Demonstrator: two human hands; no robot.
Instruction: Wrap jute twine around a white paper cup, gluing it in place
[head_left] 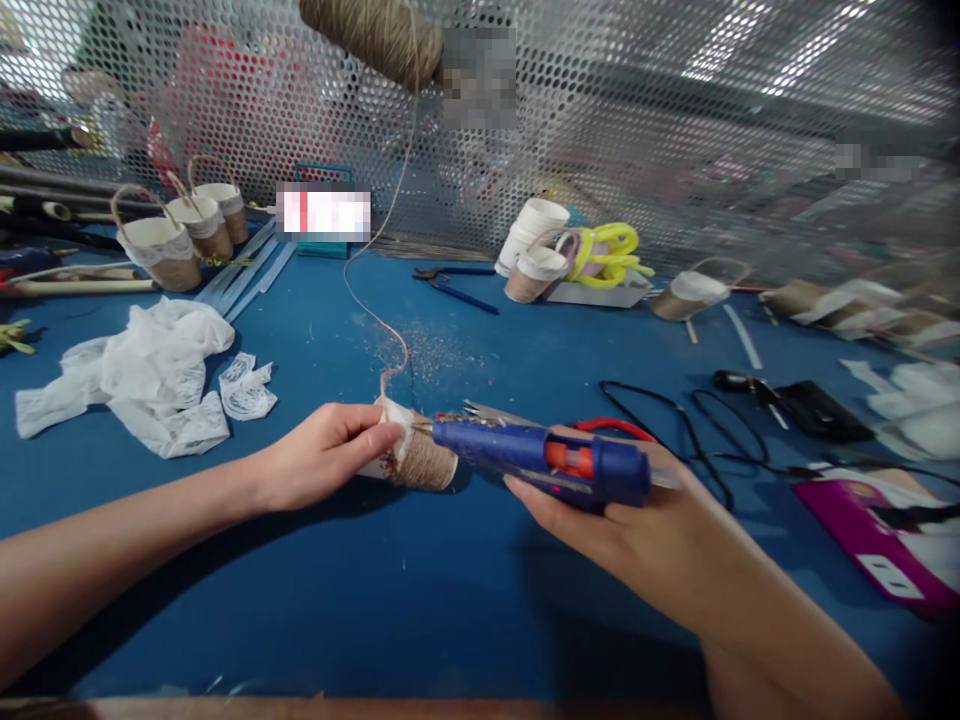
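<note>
My left hand (334, 450) is closed on a small paper cup (424, 458) lying on its side, wrapped in brown twine with white lace at one end. In my right hand (630, 520) is a blue hot glue gun (517, 450), its nozzle pointing left at the lace and touching or almost touching it. From the cup a strand of twine (360, 300) runs up to a large spool (375, 35) at the top. Red-handled scissors (619, 428) lie partly hidden behind the glue gun.
Finished-looking little baskets (161, 255) stand at the left behind a heap of white lace (161, 365). Blue-handled pliers (457, 285), stacked white cups (532, 235) and yellow cord (611, 255) are at the back. A black cable (697, 440) and purple packet (862, 540) lie right.
</note>
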